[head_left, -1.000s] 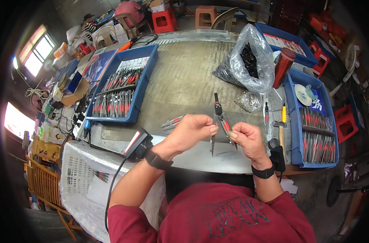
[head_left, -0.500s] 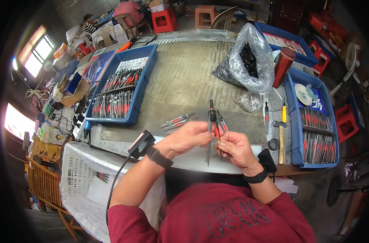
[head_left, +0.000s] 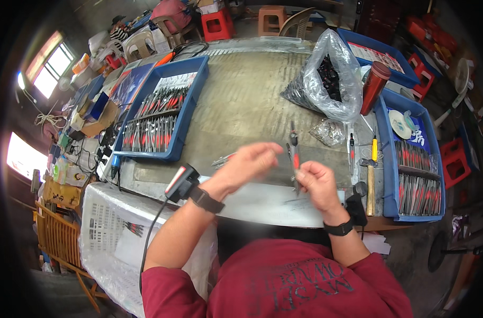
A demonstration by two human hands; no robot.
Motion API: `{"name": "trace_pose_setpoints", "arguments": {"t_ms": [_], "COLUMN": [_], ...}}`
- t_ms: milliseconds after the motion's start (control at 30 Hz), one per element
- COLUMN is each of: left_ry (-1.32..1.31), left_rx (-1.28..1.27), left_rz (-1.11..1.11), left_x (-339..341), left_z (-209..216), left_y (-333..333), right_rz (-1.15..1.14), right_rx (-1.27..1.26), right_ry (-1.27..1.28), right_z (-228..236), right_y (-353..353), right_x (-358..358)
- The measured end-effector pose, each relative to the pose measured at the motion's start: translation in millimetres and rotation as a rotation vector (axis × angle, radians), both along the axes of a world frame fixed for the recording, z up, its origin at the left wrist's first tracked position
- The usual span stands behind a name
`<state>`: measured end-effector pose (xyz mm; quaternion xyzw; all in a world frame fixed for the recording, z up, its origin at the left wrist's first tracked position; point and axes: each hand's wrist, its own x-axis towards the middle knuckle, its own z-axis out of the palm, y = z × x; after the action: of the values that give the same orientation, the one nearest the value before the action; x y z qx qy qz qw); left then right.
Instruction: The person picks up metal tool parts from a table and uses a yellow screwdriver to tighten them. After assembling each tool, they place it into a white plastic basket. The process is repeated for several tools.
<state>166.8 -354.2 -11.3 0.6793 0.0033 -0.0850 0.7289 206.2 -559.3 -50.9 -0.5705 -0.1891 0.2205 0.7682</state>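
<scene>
Pinched in my right hand [head_left: 319, 184] are drawing compasses [head_left: 295, 152] with red and grey legs and black tops, held upright over the table's near edge. How many there are, I cannot tell, since they overlap. My left hand [head_left: 249, 163] is just left of them, slightly blurred, its fingers stretched out and nothing visible in them. Partly hidden behind that hand, more compasses [head_left: 220, 160] lie on the table. A white sheet [head_left: 273, 204] is spread beneath both hands.
At the left, a blue tray [head_left: 179, 143] holds rows of compasses; another blue tray [head_left: 385, 159] stands at the right. Nearer that one are a hammer [head_left: 370, 188], a yellow-handled screwdriver [head_left: 374, 150], a red flask [head_left: 375, 87] and a plastic bag [head_left: 346, 100] of black parts. A white basket [head_left: 101, 212] stands lower left.
My left hand has come away from the compasses and moved slightly left and up, fingers opening out. My right hand has shifted a little right, still holding compasses.
</scene>
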Motion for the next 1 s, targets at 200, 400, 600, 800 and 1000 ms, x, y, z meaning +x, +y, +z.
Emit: {"name": "trace_pose_setpoints", "arguments": {"t_ms": [200, 400, 600, 800, 1000], "left_ry": [-0.078, -0.037, -0.017, -0.163, 0.031], "left_rx": [1.127, 1.263, 1.235, 1.044, 0.089], "left_rz": [0.13, 0.078, 0.128, 0.314, 0.229], "left_x": [24.5, 23.4, 22.7, 20.4, 13.3], "left_z": [-18.6, -56.5, -64.9, -32.2, 2.5], "left_y": [58.7, 70.6, 79.3, 55.1, -8.2], "right_rz": [-0.124, -0.145, -0.165, -0.363, -0.117], "right_rx": [-0.517, -0.842, -1.047, -0.991, -0.267], "right_ry": [-0.172, -0.436, -0.658, -0.729, -0.322], "right_z": [-18.1, -31.8, -34.1, -26.8, -11.7], "right_y": [-19.4, -23.2, -19.3, -18.6, 5.9], "right_x": [41.0, 41.7, 42.0, 40.3, 10.4]}}
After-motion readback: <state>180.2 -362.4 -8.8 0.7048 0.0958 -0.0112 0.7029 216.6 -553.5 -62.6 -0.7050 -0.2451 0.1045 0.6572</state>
